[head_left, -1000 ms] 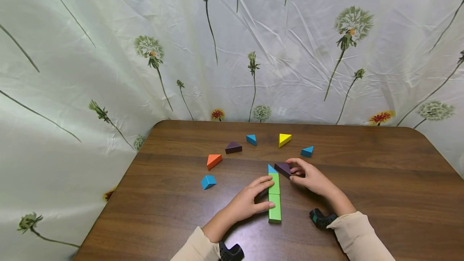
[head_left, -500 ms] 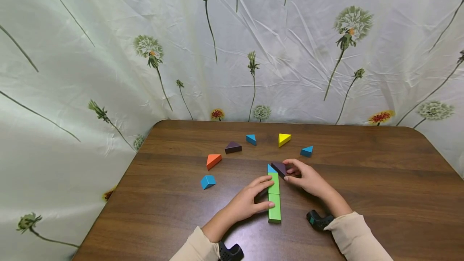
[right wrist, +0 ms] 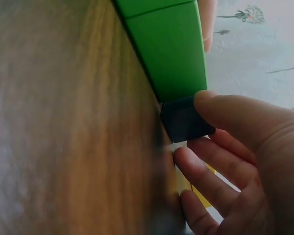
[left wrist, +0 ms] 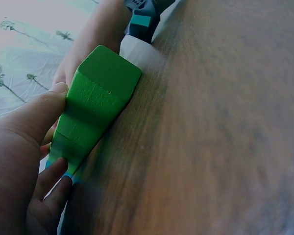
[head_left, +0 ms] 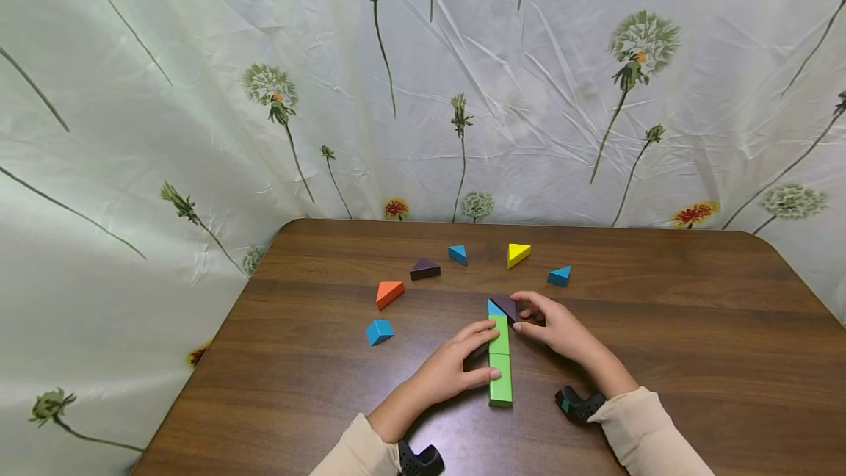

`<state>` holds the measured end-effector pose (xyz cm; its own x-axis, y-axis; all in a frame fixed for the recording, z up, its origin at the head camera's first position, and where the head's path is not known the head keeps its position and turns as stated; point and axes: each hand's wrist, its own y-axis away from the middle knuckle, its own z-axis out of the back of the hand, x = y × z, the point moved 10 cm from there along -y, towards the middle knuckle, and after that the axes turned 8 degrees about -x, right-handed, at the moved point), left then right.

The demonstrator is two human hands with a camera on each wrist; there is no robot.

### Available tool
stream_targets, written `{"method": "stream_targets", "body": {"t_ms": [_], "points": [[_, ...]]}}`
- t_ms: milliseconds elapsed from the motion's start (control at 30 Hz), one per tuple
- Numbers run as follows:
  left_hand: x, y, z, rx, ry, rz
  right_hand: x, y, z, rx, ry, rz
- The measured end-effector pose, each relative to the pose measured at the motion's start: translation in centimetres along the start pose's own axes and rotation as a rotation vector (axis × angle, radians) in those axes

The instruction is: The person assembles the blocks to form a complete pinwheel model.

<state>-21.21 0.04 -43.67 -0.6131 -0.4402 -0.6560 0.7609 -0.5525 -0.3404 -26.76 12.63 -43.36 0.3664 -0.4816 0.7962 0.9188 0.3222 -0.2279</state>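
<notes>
The right hand (head_left: 558,327) has its thumb and fingers pinched on the purple triangle (head_left: 505,305), whose slanted side meets the small blue triangle (head_left: 493,308) that blocks it on the left. The left hand (head_left: 452,362), fingers spread apart, touches the upper green block (head_left: 502,340) and, with its thumb, the lower green block (head_left: 504,389), laid end to end below the blue piece. Farther out on the worktop (head_left: 694,314) lie a blue block (head_left: 380,332), an orange triangle (head_left: 390,293) and a yellow triangle (head_left: 518,255).

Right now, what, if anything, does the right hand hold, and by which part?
The right hand pinches the dark purple triangular block by its right end, thumb nearer, index finger farther.
</notes>
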Motion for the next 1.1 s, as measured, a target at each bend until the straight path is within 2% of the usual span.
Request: {"method": "stream_targets", "body": {"t_ms": [333, 833, 1100], "points": [[0.0, 0.0, 0.0, 0.003, 0.002, 0.004, 0.1, 0.0, -0.2, 0.006, 0.041, -0.008], [0.0, 0.0, 0.0, -0.002, -0.003, 0.004, 0.0, 0.0, 0.0, -0.002, 0.028, 0.001], [0.0, 0.0, 0.0, 0.001, 0.007, 0.012, 0.4, -0.1, 0.8, -0.033, 0.014, 0.006]]}}
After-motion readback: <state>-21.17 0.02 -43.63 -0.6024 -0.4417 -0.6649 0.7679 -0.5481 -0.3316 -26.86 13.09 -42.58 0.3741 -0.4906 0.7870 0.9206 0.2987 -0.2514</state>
